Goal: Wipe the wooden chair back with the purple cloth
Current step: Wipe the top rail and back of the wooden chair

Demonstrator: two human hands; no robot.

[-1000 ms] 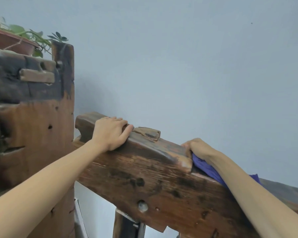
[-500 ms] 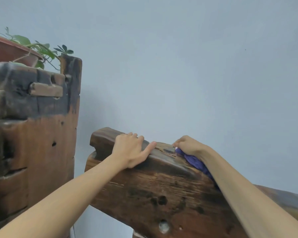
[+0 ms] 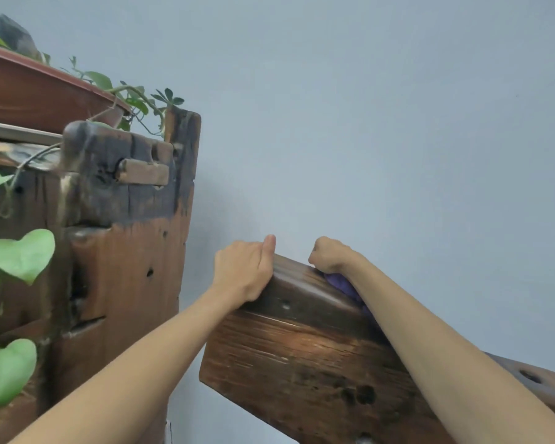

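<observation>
- Reaching up from the lower left of the frame, the left arm runs diagonally to the left hand (image 3: 245,270), which sits on the upper left end of the wooden chair back (image 3: 302,357).
- The left hand's fingers curl over the far edge of the rail, the thumb pointing up along the top; its grip is closed round the wood itself.
- The right arm comes in from the lower right corner and lies along the sloping top of the rail, the wrist bent down at the right hand (image 3: 329,256).
- The right hand is balled into a fist in the middle of the frame, near the left hand but apart from it.
- The purple cloth (image 3: 345,285) shows just below that fist, bunched between wrist and rail top; the fingers are hidden, so whether the grip actually holds the cloth cannot be told.
- The chair back slants down towards the lower right, dark and worn, with holes in its face.
- A wooden cabinet (image 3: 125,267) stands at the left, with a planter (image 3: 29,91) and green leaves (image 3: 20,254).
- A pale blue wall (image 3: 382,123) fills the background.
</observation>
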